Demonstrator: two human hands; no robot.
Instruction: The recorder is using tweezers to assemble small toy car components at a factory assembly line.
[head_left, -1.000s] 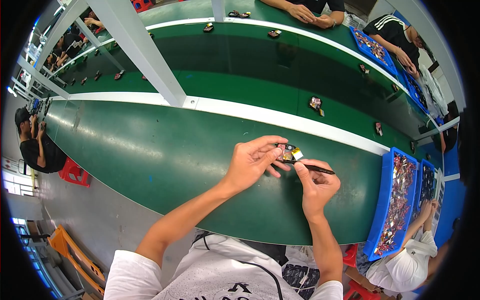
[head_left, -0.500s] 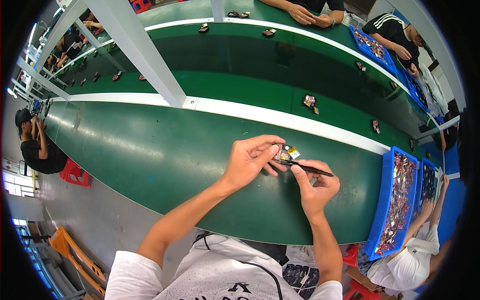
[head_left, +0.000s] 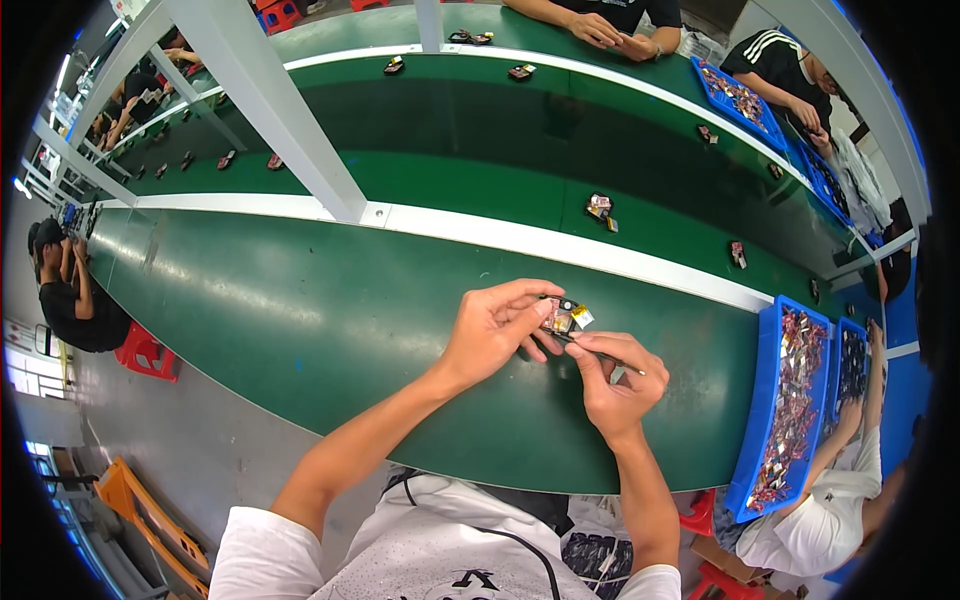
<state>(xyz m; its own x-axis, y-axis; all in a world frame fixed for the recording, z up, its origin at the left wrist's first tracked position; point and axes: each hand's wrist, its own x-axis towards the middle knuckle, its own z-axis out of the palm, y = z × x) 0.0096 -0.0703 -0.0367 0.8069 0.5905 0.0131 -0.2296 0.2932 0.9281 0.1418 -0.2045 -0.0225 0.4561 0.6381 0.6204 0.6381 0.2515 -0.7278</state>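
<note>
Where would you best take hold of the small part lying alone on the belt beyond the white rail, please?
Grip the small part by its two outer edges, coming straight down from above: it lies flat on the belt with bare surface all round it.

Both hands have drifted a little toward the near edge of the green bench (head_left: 300,310). On the belt beyond the white rail, the small part (head_left: 600,207) has slid leftward, and another part (head_left: 738,254) behind it has followed.
</note>
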